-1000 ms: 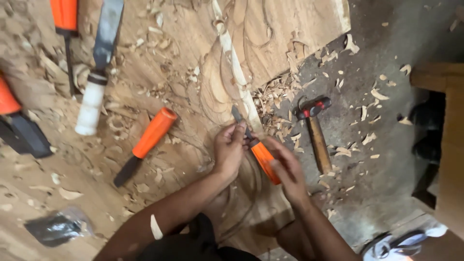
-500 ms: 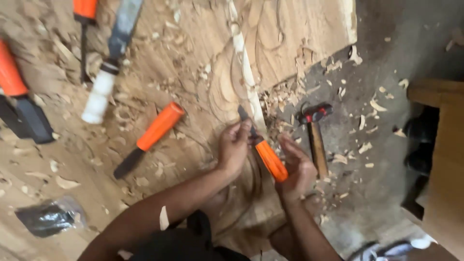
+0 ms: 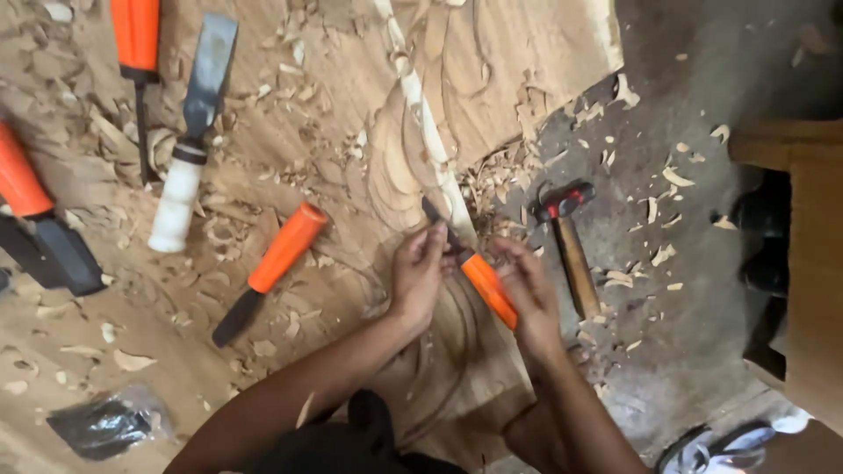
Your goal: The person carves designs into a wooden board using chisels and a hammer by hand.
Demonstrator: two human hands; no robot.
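- Two hands: left hand (image 3: 420,268) and right hand (image 3: 525,290) both grasp one orange-handled chisel (image 3: 488,288), blade on the carved wooden panel (image 3: 351,132).
- Three more orange-handled tools lie there: (image 3: 277,263), (image 3: 136,44), (image 3: 22,189).
- One white-handled flat chisel (image 3: 189,132).
- One hammer with wooden handle (image 3: 569,246), on the floor.

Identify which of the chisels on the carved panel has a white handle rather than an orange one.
The wide flat-bladed chisel at upper left, lying untouched among shavings. The other chisels, including the one in both hands, have orange handles.
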